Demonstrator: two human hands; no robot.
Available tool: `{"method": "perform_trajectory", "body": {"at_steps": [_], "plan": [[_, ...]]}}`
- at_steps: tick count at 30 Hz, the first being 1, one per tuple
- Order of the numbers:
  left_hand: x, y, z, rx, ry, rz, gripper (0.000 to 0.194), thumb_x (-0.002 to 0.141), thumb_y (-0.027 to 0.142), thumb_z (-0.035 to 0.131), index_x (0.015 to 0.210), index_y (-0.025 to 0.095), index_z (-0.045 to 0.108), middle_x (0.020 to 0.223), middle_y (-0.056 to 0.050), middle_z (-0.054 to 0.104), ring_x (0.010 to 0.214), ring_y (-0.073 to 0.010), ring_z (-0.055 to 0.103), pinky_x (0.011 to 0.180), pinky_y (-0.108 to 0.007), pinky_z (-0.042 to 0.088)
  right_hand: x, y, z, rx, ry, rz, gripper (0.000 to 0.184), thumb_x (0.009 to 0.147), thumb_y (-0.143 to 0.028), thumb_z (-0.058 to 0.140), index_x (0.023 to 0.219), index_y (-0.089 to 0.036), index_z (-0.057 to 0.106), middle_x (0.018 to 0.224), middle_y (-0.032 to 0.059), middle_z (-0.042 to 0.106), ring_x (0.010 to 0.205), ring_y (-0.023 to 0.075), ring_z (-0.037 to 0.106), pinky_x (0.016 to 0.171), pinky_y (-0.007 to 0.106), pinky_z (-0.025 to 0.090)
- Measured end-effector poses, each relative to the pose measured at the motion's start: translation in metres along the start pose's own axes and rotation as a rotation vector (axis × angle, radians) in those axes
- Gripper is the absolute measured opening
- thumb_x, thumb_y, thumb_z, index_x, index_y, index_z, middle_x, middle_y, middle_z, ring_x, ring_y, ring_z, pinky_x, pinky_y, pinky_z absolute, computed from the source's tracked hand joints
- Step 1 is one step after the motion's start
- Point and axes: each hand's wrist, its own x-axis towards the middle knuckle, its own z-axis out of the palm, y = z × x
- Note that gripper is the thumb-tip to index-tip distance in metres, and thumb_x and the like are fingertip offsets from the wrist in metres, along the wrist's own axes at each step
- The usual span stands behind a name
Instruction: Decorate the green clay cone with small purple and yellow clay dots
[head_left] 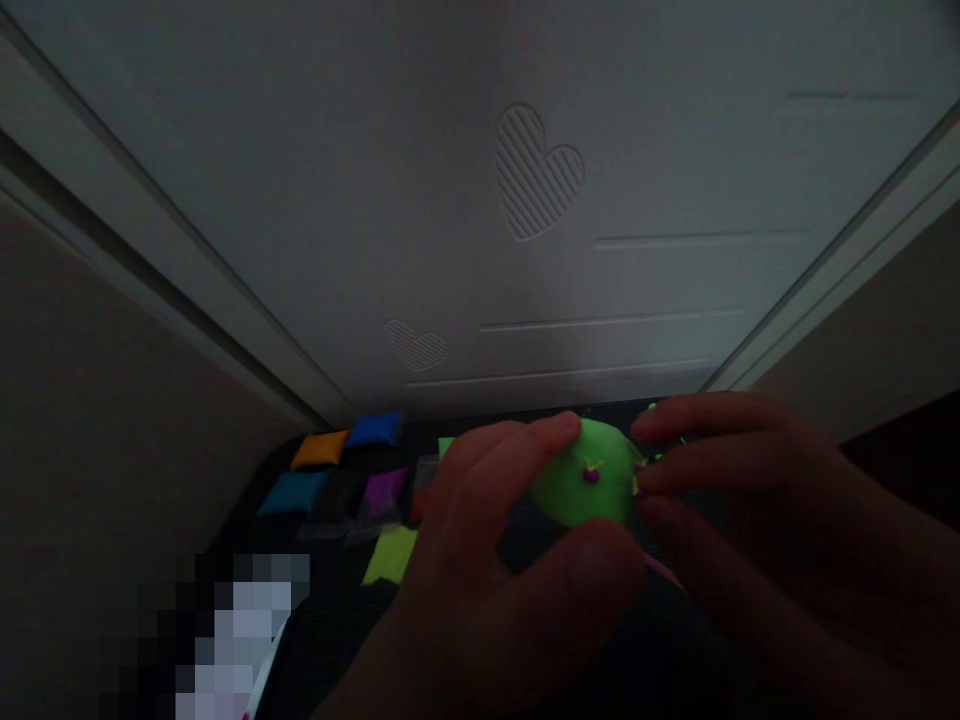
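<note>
In dim light, a bright green clay ball with tiny purple and yellow bits stuck on it sits between my two hands. My left hand grips it from the left and below, thumb and forefinger curled round it. My right hand comes in from the right, fingertips pinched together against the ball's right side, where another small purple and yellow bit shows.
Small clay packets lie on a dark surface behind my hands: orange, blue, teal, purple and yellow-green. A white panel with embossed hearts rises behind. A pixelated patch sits at the lower left.
</note>
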Motion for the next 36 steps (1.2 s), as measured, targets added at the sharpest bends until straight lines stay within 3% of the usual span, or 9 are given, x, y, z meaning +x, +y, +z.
{"method": "perform_trajectory", "body": {"at_steps": [4, 9, 15, 20, 26, 30, 36], "plan": [[0.001, 0.004, 0.006, 0.138, 0.074, 0.05, 0.07, 0.062, 0.044, 0.067, 0.124, 0.039, 0.035, 0.114, 0.0, 0.047, 0.096, -0.0234, 0.052, 0.081, -0.039, 0.05, -0.001, -0.001, 0.001, -0.057, 0.031, 0.013, 0.015, 0.072, -0.025, 0.061, 0.086, -0.029, 0.059, 0.099, -0.0021, 0.057, 0.08, 0.0112, 0.06, 0.056, 0.015, 0.052], [0.0, 0.006, 0.01, 0.062, 0.14, 0.054, 0.064, 0.065, 0.045, 0.063, 0.123, 0.039, 0.036, 0.113, -0.001, 0.046, 0.094, -0.0231, 0.05, 0.077, -0.039, 0.049, -0.002, -0.002, 0.006, -0.067, 0.054, 0.027, 0.017, 0.071, -0.025, 0.061, 0.086, -0.031, 0.059, 0.101, -0.0029, 0.055, 0.082, 0.0112, 0.059, 0.048, 0.014, 0.051], [-0.002, 0.003, 0.005, 0.06, 0.09, 0.01, 0.066, 0.064, 0.044, 0.065, 0.123, 0.042, 0.035, 0.113, 0.0, 0.046, 0.093, -0.0242, 0.05, 0.078, -0.042, 0.049, -0.003, 0.001, 0.008, -0.091, 0.062, -0.041, 0.018, 0.07, -0.023, 0.061, 0.086, -0.029, 0.058, 0.101, -0.0028, 0.055, 0.086, 0.0115, 0.057, 0.071, 0.019, 0.051], [0.002, 0.004, 0.002, 0.121, 0.068, -0.002, 0.063, 0.065, 0.043, 0.065, 0.122, 0.041, 0.036, 0.113, 0.001, 0.05, 0.095, -0.0247, 0.052, 0.084, -0.043, 0.048, -0.005, 0.0, 0.008, -0.104, 0.043, -0.053, 0.019, 0.072, -0.023, 0.059, 0.09, -0.028, 0.057, 0.104, -0.0017, 0.053, 0.088, 0.0122, 0.055, 0.072, 0.021, 0.049], [0.009, 0.01, 0.0, 0.273, 0.086, 0.021, 0.056, 0.063, 0.047, 0.064, 0.115, 0.034, 0.046, 0.1, -0.002, 0.058, 0.087, -0.0225, 0.059, 0.075, -0.037, 0.054, -0.008, -0.004, 0.01, -0.143, 0.077, 0.0, 0.017, 0.073, -0.023, 0.058, 0.089, -0.029, 0.058, 0.104, -0.004, 0.052, 0.089, 0.0108, 0.053, 0.076, 0.02, 0.046], [0.008, 0.01, -0.002, 0.263, 0.104, 0.028, 0.052, 0.066, 0.04, 0.063, 0.115, 0.033, 0.046, 0.101, -0.001, 0.059, 0.088, -0.0221, 0.059, 0.077, -0.036, 0.054, -0.007, -0.001, 0.008, -0.135, 0.048, -0.089, 0.023, 0.071, -0.02, 0.06, 0.093, -0.027, 0.057, 0.103, -0.0022, 0.053, 0.088, 0.0108, 0.054, 0.074, 0.019, 0.048], [0.006, 0.006, 0.0, 0.177, 0.077, 0.031, 0.057, 0.069, 0.02, 0.063, 0.12, 0.034, 0.042, 0.107, 0.0, 0.057, 0.093, -0.0196, 0.059, 0.074, -0.031, 0.054, -0.006, -0.001, 0.002, -0.13, 0.062, -0.056, 0.018, 0.075, -0.022, 0.057, 0.092, -0.028, 0.057, 0.103, -0.0028, 0.054, 0.089, 0.0107, 0.055, 0.069, 0.019, 0.049]]}}
